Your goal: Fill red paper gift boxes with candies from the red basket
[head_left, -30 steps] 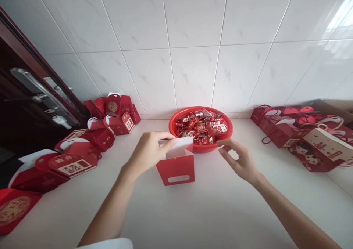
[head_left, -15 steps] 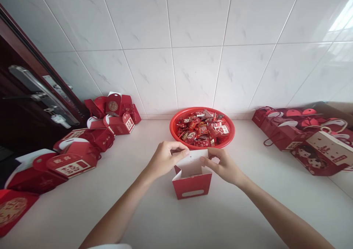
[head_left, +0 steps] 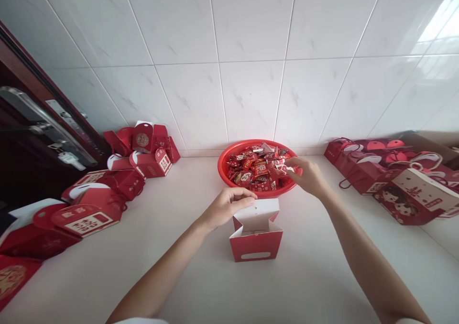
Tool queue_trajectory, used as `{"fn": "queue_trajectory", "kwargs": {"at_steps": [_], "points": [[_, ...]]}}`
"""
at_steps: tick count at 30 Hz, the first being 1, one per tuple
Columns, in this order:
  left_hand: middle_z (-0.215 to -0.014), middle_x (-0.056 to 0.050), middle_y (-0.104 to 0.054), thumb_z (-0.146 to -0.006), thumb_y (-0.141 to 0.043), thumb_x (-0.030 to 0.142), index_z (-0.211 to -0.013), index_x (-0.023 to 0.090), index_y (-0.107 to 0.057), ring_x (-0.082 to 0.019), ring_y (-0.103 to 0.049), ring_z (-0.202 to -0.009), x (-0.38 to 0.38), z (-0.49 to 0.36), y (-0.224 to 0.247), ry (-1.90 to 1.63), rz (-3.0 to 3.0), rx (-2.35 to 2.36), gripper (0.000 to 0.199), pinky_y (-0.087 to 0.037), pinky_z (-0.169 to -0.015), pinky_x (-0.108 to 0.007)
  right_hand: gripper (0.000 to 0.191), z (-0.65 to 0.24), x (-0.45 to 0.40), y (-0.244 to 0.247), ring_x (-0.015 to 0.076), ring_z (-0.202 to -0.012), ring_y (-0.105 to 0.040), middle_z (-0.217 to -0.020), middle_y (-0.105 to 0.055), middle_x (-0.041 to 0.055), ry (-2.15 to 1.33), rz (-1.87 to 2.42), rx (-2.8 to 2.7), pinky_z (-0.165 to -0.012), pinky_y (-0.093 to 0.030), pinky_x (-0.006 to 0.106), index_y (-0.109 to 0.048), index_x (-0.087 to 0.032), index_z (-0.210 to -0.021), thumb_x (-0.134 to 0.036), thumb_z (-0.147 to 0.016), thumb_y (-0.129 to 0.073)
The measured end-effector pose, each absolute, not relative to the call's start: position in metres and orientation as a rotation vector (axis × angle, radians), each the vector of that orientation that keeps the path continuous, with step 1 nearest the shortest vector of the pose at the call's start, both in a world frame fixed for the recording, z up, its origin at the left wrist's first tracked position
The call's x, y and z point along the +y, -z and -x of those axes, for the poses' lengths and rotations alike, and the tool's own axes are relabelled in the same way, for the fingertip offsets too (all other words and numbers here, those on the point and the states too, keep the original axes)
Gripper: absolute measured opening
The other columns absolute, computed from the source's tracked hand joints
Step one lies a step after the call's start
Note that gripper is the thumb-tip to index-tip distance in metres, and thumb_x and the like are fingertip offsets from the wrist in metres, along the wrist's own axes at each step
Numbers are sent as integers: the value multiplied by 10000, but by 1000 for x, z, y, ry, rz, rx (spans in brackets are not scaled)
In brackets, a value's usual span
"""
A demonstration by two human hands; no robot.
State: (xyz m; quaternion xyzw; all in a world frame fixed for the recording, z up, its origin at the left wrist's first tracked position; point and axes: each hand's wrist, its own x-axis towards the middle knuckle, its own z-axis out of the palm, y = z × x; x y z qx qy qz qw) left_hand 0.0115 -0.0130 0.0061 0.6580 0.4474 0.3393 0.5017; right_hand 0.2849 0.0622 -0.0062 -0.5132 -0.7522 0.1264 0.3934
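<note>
A small red cardboard gift box, white inside, stands upright on the counter with its top open. My left hand is closed on the upper left edge of its raised back flap, thumb in front. My right hand is over the right rim of a red plastic basket. Its thumb and forefinger are apart on either side of a white-and-red wrapped candy, close to or touching it. Several other wrapped candies in red packets fill the basket. Part of that candy is hidden behind the right fingers.
Along the left side of the white counter stand several folded red gift boxes, near a dark door with keys in its lock. More red boxes with cord handles line the right. A tiled wall rises behind.
My right hand has let go of the box's flap and moved up and right to the candy basket. My left hand still holds the flap. The view has shifted slightly.
</note>
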Motion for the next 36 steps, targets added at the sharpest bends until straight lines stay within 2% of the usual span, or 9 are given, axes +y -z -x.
{"fn": "queue_trajectory", "kwargs": {"at_steps": [5, 8, 12, 15, 19, 23, 28, 32, 36], "points": [[-1027, -78, -772, -836, -719, 490, -985, 191, -781, -233, -688, -983, -8, -9, -18, -785, -1633, 963, 340, -525, -851, -306, 282, -291, 97, 20, 322, -1050, -686, -1116, -752, 93, -215, 1353, -2107, -889, -552, 451, -746, -236, -1049, -227, -771, -699], [-987, -100, -766, -864, -666, 579, -978, 163, -775, -223, -700, -913, 2, 0, -20, -843, -1633, 898, 444, -538, -834, -321, 296, -283, 103, 27, 314, -1102, -672, -1152, -740, 90, -254, 1282, -2170, -912, -553, 439, -747, -240, -1073, -214, -785, -685], [-928, -105, -774, -836, -686, 577, -967, 146, -764, -217, -710, -834, 29, 9, -14, -975, -1644, 983, 457, -561, -792, -333, 247, -274, 112, 32, 297, -1040, -681, -1101, -750, 89, -237, 1245, -2136, -866, -559, 412, -757, -238, -1025, -209, -801, -657], [-925, -91, -783, -791, -737, 476, -967, 160, -761, -226, -723, -829, 53, 3, -4, -1034, -1767, 1105, 363, -582, -797, -350, 213, -267, 119, 35, 297, -998, -680, -1044, -759, 84, -231, 1226, -2071, -870, -551, 422, -760, -239, -987, -249, -789, -681], [-954, -99, -781, -836, -688, 356, -1007, 159, -755, -245, -733, -843, 83, -21, 8, -1036, -1999, 1379, 269, -585, -814, -369, 186, -261, 123, 40, 295, -972, -682, -1026, -753, 91, -277, 1203, -1930, -875, -546, 440, -761, -232, -935, -321, -783, -703], [-1030, -126, -780, -765, -792, 322, -1115, 174, -731, -333, -725, -1009, 106, -42, 18, -919, -2092, 1602, 385, -562, -916, -433, 189, -263, 120, 42, 264, -887, -692, -921, -761, 69, -419, 1135, -1821, -801, -557, 407, -749, -241, -859, -414, -816, -684], [-1222, -109, -743, -722, -798, 142, -1130, 207, -726, -309, -686, -1157, 121, -44, 31, -1161, -1919, 1362, 420, -530, -1020, -431, 207, -261, 114, 36, 252, -873, -703, -931, -762, 60, -534, 1072, -1608, -818, -560, 415, -738, -241, -866, -424, -775, -705], [-1183, -105, -758, -772, -783, 223, -1113, 202, -738, -285, -708, -1106, 122, -41, 36, -1345, -1805, 1096, 345, -540, -1000, -434, 245, -242, 104, 26, 242, -899, -706, -945, -754, 59, -691, 929, -1456, -824, -573, 402, -722, -228, -892, -455, -806, -690], [-1074, -89, -782, -771, -795, 303, -1062, 197, -755, -270, -734, -996, 119, -40, 35, -1412, -1753, 987, 313, -577, -913, -410, 370, -222, 97, 23, 232, -791, -694, -829, -728, 45, -887, 910, -1336, -688, -580, 362, -690, -233, -900, -575, -766, -727]]}}
